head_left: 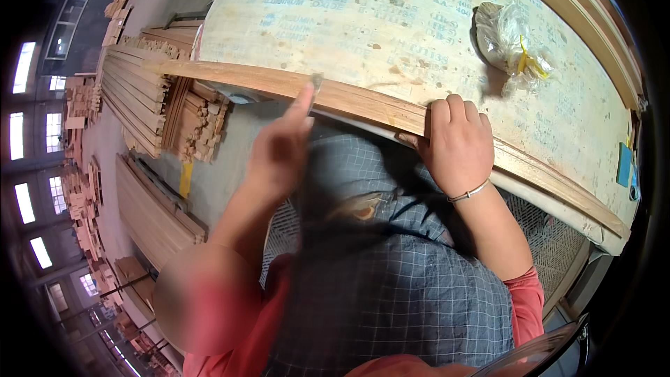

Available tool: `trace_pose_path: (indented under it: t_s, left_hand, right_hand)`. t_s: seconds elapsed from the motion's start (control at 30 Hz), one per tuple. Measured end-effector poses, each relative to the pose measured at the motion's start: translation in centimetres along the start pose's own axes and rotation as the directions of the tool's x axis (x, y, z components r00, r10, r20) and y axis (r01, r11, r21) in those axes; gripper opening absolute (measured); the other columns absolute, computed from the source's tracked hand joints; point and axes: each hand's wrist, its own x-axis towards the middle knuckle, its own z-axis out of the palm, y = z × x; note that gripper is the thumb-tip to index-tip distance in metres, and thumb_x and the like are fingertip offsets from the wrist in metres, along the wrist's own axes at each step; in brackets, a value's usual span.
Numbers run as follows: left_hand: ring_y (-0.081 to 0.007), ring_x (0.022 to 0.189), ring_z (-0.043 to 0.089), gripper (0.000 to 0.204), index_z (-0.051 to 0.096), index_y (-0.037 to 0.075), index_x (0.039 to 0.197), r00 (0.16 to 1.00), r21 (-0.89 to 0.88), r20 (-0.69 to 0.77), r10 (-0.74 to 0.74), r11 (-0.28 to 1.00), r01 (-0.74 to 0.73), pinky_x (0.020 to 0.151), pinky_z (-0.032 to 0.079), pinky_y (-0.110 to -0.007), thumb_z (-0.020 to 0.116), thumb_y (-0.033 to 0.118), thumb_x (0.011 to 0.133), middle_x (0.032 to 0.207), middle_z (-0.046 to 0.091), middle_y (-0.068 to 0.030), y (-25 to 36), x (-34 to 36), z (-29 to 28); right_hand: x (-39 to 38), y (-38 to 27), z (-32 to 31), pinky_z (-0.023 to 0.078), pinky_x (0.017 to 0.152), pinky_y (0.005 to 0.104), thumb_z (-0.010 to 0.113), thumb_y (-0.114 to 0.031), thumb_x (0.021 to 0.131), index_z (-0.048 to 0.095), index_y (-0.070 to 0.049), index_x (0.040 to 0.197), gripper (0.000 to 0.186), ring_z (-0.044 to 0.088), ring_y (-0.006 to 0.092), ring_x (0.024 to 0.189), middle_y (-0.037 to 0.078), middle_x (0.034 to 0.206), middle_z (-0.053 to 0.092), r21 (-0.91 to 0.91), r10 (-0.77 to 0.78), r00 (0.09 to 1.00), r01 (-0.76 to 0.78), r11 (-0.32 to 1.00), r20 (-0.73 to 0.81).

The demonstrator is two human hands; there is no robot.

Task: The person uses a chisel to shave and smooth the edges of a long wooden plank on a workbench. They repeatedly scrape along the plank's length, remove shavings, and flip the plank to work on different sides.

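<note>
A long brown wooden moulding strip (363,100) lies along the near edge of the work table (335,24), its left end sticking out past the table. My right hand (460,143) is closed over the strip, fingers on top and thumb beneath the front edge. My left hand (279,150), partly smeared by motion, is closed on a small thin scraper-like blade (317,84). Its index finger stretches along the blade, whose tip is at the strip's face; whether it touches cannot be made out. Farther right on the table sits a clear plastic bag (506,38) holding a brownish lump, with a yellow tie.
Long wooden mouldings (565,14) line the table's far right edge. A blue object (623,164) is at the right corner. Stacks of wooden strips (132,98) stand on the floor to the left, with more boards (150,209) nearer. A dark checked apron (405,293) covers my lap.
</note>
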Motion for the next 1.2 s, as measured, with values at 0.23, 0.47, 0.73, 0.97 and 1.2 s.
trace_pose_path:
  t_s: [0.23,0.47,0.73,0.97,1.2]
  left_hand:
    - [-0.0285,0.098,0.069,0.047,0.045,0.003,0.144,0.923,-0.026,-0.027,0.383,0.923,-0.384,0.085,0.052,-0.032,0.047,0.001,0.096,0.113,0.068,-0.0183,1.2,-0.1,1.6]
    - [-0.0056,0.044,0.037,0.053,0.032,0.01,0.143,0.889,-0.893,0.448,0.093,0.007,0.449,0.04,0.034,-0.022,0.051,0.034,0.1,0.068,0.045,-0.0003,0.1,-1.9,1.0]
    - [-0.0074,0.047,0.041,0.033,0.039,0.012,0.134,0.884,-0.827,0.453,0.12,-0.315,0.466,0.042,0.039,-0.023,0.042,0.027,0.105,0.075,0.049,-0.0015,-0.4,-4.2,2.8]
    - [-0.0081,0.052,0.043,0.044,0.032,0.014,0.149,0.823,-0.792,0.568,-0.008,-0.275,0.545,0.049,0.037,-0.024,0.039,0.023,0.106,0.075,0.051,-0.0017,0.4,-5.4,2.7]
    - [-0.0083,0.057,0.043,0.051,0.024,0.018,0.155,0.872,-0.791,0.487,0.05,-0.398,0.465,0.051,0.04,-0.024,0.038,0.022,0.106,0.08,0.052,-0.0031,-2.2,-7.1,3.2]
  right_hand:
    - [-0.4,0.7,-0.2,0.046,0.07,0.0383,0.081,-0.035,0.065,0.058,-0.007,0.092,0.044,0.058,0.0259,0.08,0.008,0.089,0.058,0.068,-0.027,0.999,0.029,0.997,-0.029]
    - [-1.9,6.5,-4.5,0.045,0.097,0.0437,0.082,-0.022,0.072,0.057,-0.005,0.122,0.058,0.055,0.0349,0.113,0.015,0.123,0.059,0.194,0.005,0.974,0.04,0.98,-0.225]
    - [6.0,10.7,-2.4,0.037,0.11,0.0456,0.077,-0.031,0.08,0.045,-0.007,0.14,0.072,0.042,0.0384,0.134,0.019,0.151,0.038,-0.021,0.035,0.992,-0.038,0.999,-0.125]
    - [6.1,27.3,4.3,0.039,0.109,0.0391,0.076,-0.027,0.083,0.03,-0.002,0.15,0.085,0.048,0.0365,0.132,0.025,0.141,0.05,-0.018,0.306,0.95,-0.305,0.952,0.06]
    - [8.3,33.7,2.3,0.053,0.087,0.0299,0.062,-0.017,0.095,0.046,-0.002,0.142,0.051,0.063,0.0193,0.109,0.013,0.124,0.062,0.737,0.29,0.894,-0.447,0.507,0.342]
